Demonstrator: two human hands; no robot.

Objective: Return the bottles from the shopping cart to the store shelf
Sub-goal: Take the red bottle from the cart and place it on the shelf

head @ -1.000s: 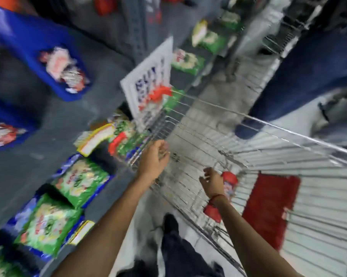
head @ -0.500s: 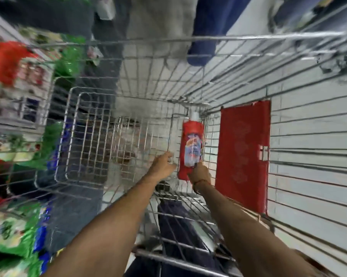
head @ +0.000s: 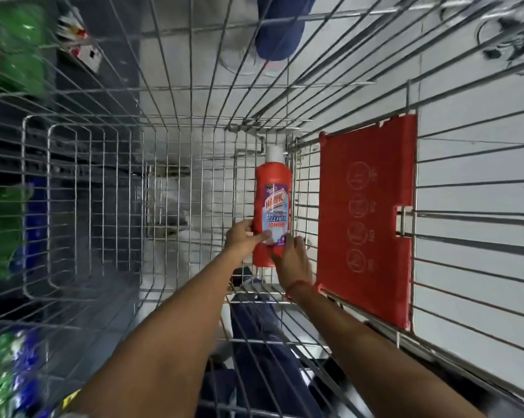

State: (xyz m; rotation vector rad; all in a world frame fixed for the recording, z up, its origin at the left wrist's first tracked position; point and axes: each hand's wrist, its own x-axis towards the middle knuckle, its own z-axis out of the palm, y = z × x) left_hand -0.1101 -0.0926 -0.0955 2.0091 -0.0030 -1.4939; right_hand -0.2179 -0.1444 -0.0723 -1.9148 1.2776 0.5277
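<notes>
A red bathroom-cleaner bottle (head: 272,188) with a white cap and a blue-and-red label lies at the bottom of the wire shopping cart (head: 110,182), against its right side. My left hand (head: 242,239) grips the bottle's lower left side, thumb across the label. On the lower right part of the bottle rests my right hand (head: 291,260), fingers pressed against it. Both forearms reach down into the cart from the lower edge of the view.
A red plastic flap (head: 366,215) is fixed to the cart's right wall. Store shelving with green and blue packets (head: 4,230) runs along the left, outside the cart. Another person's blue trouser leg and shoe (head: 273,34) stand beyond the cart's far end.
The view swung from the shelf down into the cart. My left hand left the cart's rim and closed on the bottle, joining my right hand on it.
</notes>
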